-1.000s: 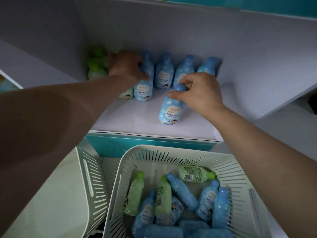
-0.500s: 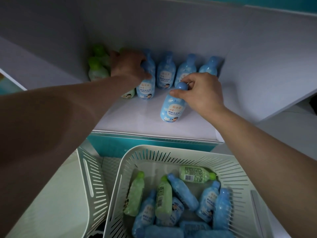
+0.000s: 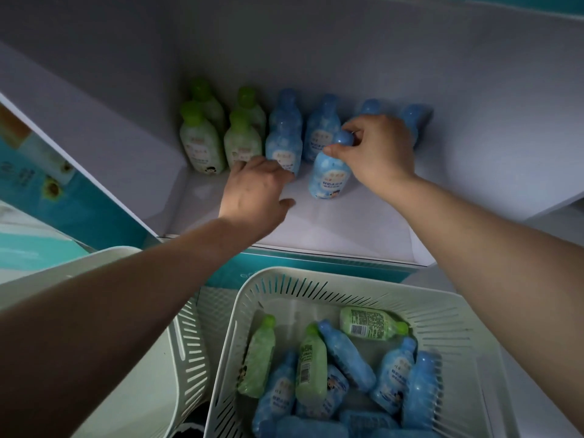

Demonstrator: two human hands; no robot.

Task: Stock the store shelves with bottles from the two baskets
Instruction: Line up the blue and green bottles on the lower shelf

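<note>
White shelf [image 3: 331, 226] w/ stocked bottles [image 3: 202, 143] upright at back. Basket [image 3: 316, 276] below, loose bottles [image 3: 344, 346] lying inside. R hand [image 3: 376, 153] pinches cap of front blue bottle [image 3: 328, 178], upright on shelf. L hand [image 3: 256, 188] relaxed, holds nothing.

The white shelf [image 3: 331, 229] has a teal front edge, a white back wall and white side walls. The bottles on it stand on their bases with labels facing forward. The lone bottle [image 3: 328, 175], blue with a round blue cap, stands nearest the front edge. Just left of the lone bottle stands a second blue bottle [image 3: 282, 147], with another close behind that one. Further left of the lone bottle, four green bottles [image 3: 202, 143] stand two by two, in the corner by the left wall. Behind the lone bottle and to its right, more blue bottles [image 3: 320, 128] line the back wall, some partly hidden.
</note>
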